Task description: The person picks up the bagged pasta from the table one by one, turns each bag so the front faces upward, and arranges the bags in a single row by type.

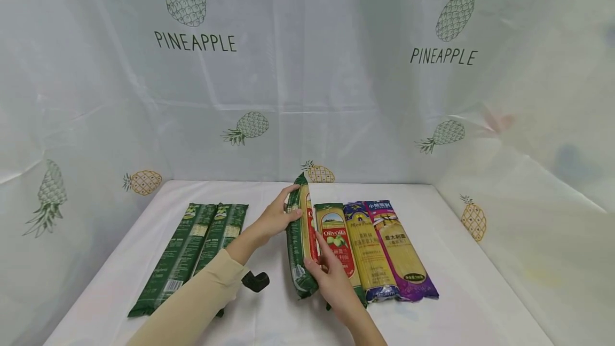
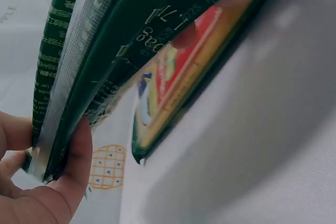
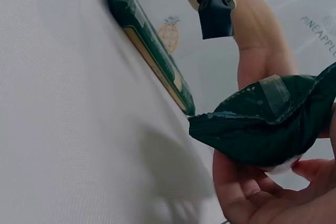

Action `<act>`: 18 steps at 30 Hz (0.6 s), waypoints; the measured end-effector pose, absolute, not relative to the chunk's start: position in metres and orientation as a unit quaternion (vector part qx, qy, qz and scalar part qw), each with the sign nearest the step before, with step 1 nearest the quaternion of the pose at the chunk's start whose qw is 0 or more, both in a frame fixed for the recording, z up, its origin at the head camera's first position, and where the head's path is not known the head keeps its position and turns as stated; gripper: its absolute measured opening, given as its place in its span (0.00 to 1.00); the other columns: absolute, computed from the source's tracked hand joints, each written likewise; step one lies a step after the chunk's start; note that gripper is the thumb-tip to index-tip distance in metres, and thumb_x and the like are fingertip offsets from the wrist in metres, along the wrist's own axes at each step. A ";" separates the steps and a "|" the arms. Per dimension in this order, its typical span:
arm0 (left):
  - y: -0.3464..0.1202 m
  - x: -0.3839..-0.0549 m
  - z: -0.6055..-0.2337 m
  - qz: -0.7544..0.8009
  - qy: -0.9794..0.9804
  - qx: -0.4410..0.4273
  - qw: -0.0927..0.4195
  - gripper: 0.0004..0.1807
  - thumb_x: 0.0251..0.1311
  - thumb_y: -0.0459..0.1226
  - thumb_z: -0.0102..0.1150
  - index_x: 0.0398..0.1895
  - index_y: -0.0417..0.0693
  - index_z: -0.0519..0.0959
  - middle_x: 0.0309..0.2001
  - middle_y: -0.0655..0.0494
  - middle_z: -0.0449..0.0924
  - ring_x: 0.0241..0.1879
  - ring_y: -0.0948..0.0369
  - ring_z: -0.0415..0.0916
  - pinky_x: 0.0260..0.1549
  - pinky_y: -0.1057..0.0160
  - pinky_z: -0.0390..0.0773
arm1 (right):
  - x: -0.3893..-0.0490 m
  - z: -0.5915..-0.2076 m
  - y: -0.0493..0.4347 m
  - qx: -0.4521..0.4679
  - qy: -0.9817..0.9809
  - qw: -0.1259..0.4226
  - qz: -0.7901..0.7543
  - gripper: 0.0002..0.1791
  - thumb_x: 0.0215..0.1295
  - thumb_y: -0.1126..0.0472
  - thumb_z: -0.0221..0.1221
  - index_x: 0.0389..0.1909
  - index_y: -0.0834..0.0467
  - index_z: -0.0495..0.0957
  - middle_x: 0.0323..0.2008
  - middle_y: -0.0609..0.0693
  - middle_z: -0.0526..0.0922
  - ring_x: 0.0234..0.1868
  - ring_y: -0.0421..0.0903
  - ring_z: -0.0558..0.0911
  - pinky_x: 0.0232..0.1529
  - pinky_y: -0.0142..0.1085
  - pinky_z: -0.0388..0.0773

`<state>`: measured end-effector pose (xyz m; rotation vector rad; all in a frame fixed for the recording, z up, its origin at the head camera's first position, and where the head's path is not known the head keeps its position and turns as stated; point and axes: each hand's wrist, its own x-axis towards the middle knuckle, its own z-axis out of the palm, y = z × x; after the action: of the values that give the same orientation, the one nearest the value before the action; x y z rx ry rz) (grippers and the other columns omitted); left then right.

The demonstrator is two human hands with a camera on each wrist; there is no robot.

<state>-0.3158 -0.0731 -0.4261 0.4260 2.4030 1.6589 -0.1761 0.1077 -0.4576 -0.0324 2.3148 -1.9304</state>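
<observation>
Both hands hold a green spaghetti packet (image 1: 298, 244) raised above the middle of the table, tilted on its side. My left hand (image 1: 275, 220) grips its upper end, thumb on one side and fingers on the other, as the left wrist view also shows. Lower down, my right hand (image 1: 333, 282) holds the bottom end; in the right wrist view its fingers (image 3: 231, 187) curl under the crimped end. To the right lies a matching Olivoilà spaghetti packet (image 1: 338, 236), front up, partly behind the right hand. Two green spaghetti packets (image 1: 175, 260) lie back side up at the left.
Beside the Olivoilà packet lie a yellow and blue pasta packet (image 1: 372, 250) and a purple pasta packet (image 1: 405, 252). A white cloth covers the table (image 1: 461, 292). A pineapple-print curtain (image 1: 326, 84) stands around its back and sides. A black wrist camera (image 1: 255, 282) sits by the left sleeve.
</observation>
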 end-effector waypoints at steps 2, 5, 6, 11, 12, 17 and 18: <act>-0.075 -0.316 -0.423 0.578 0.797 0.143 0.105 0.38 0.79 0.42 0.60 0.84 0.77 0.55 0.66 0.40 0.74 0.55 0.49 0.83 0.56 0.43 0.82 | -0.176 -0.456 0.108 -0.004 0.747 0.088 -0.659 0.41 0.80 0.39 0.56 0.87 0.36 0.49 0.72 0.63 0.71 0.64 0.57 0.76 0.60 0.60 0.77; -0.077 -0.317 -0.418 0.594 0.782 0.147 0.116 0.38 0.79 0.40 0.58 0.84 0.78 0.54 0.61 0.40 0.75 0.47 0.52 0.84 0.52 0.47 0.83 | -0.177 -0.454 0.110 0.001 0.696 0.133 -0.706 0.41 0.82 0.38 0.52 0.87 0.35 0.44 0.79 0.63 0.61 0.65 0.56 0.78 0.60 0.58 0.79; -0.078 -0.317 -0.417 0.599 0.777 0.149 0.121 0.39 0.80 0.40 0.58 0.84 0.78 0.54 0.61 0.40 0.75 0.46 0.53 0.85 0.52 0.47 0.84 | -0.177 -0.454 0.111 0.002 0.676 0.148 -0.722 0.42 0.82 0.39 0.51 0.88 0.35 0.42 0.80 0.63 0.60 0.64 0.54 0.80 0.58 0.54 0.80; -0.081 -0.317 -0.417 0.635 0.741 0.154 0.154 0.39 0.81 0.36 0.54 0.84 0.76 0.50 0.58 0.38 0.79 0.45 0.52 0.87 0.49 0.50 0.85 | -0.177 -0.457 0.116 -0.005 0.604 0.193 -0.773 0.43 0.83 0.47 0.51 0.88 0.39 0.37 0.78 0.64 0.64 0.54 0.47 0.85 0.50 0.43 0.83; -0.082 -0.318 -0.417 0.640 0.735 0.156 0.161 0.39 0.82 0.36 0.53 0.84 0.76 0.49 0.58 0.38 0.79 0.45 0.52 0.87 0.49 0.51 0.85 | -0.176 -0.459 0.117 -0.007 0.596 0.198 -0.778 0.43 0.83 0.47 0.51 0.88 0.39 0.37 0.77 0.64 0.65 0.54 0.47 0.85 0.50 0.43 0.84; -0.082 -0.318 -0.420 0.643 0.726 0.166 0.178 0.38 0.84 0.35 0.48 0.84 0.74 0.45 0.55 0.38 0.81 0.46 0.52 0.87 0.49 0.51 0.86 | -0.177 -0.463 0.118 -0.013 0.599 0.198 -0.776 0.44 0.82 0.46 0.54 0.88 0.40 0.40 0.73 0.61 0.70 0.55 0.48 0.84 0.53 0.46 0.84; -0.082 -0.318 -0.421 0.641 0.727 0.167 0.179 0.38 0.84 0.34 0.47 0.84 0.73 0.45 0.55 0.37 0.81 0.47 0.51 0.87 0.49 0.50 0.86 | -0.177 -0.463 0.118 -0.011 0.605 0.194 -0.772 0.44 0.82 0.46 0.55 0.88 0.40 0.41 0.73 0.61 0.70 0.56 0.48 0.84 0.53 0.46 0.84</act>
<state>-0.3184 -0.0816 -0.4209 0.4726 2.0555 1.8124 -0.1766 0.1183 -0.4631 -0.0310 1.6967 -2.1665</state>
